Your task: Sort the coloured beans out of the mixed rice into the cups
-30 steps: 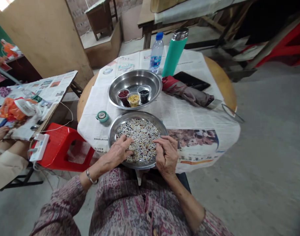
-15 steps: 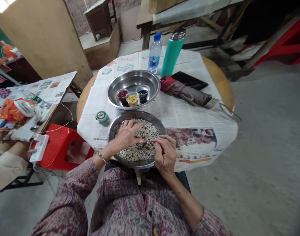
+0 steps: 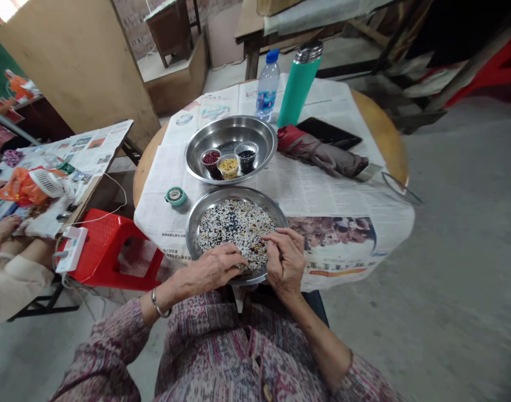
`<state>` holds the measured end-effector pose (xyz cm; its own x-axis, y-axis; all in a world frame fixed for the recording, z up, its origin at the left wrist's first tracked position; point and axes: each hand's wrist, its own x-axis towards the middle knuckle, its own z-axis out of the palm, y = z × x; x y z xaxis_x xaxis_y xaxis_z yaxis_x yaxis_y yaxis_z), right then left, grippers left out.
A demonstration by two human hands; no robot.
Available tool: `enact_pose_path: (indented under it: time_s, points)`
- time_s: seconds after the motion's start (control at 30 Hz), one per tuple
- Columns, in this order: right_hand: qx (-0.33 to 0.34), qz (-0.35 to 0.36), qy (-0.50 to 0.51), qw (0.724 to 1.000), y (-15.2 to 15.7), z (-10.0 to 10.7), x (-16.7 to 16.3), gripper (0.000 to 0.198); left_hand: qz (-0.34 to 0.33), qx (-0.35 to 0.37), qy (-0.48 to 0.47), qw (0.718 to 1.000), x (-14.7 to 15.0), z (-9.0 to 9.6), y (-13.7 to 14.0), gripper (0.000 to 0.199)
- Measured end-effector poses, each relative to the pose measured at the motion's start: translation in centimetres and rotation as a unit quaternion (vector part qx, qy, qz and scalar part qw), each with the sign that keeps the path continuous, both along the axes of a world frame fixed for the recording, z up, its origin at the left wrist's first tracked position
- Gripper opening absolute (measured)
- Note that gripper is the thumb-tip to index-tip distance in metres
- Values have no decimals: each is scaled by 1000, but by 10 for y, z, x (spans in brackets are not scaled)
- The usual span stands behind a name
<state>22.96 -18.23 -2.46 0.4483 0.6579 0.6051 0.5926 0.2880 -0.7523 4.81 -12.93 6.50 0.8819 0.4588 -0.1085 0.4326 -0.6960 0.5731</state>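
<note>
A round steel basin stands at the table's near edge. Spread over its bottom is a mix of white, yellow, dark red and black grains. My left hand reaches over the near left rim, its fingers pressed together and bent down onto the grains. At the near right rim my right hand is closed, fingers curled and thumb against them. Whatever either hand pinches is hidden. Beyond lies a second steel basin holding three clear cups: dark red beans, yellow grains and black beans.
Newspaper covers the round table. A green lid lies left of the basins. Behind stand a water bottle and a teal flask, near a folded umbrella and a black tablet. A red stool stands left, beside a seated person.
My left hand has drawn back toward me from the middle of the basin, and its spread fingers have come together. A dark bare patch shows among the grains. My right hand stays at the rim.
</note>
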Motion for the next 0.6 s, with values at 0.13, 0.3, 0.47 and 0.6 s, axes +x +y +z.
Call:
enact_pose_path:
  time_s: [0.13,0.3,0.47,0.6]
  points:
    - [-1,-1,1,1000,0,1,0,20,31,21,-2,999,-7,0,-6,20]
    - [3,3,-7,1000,0,1,1,20,56,35,57,996,-10,-6,-2,13]
    - [4,4,-7,1000,0,1,1,19,93,81,54,991,-3,-13,8,23]
    - [2,6,-8,1000,-1,2,0,19,162,135,26,977,-2,-19,20,27]
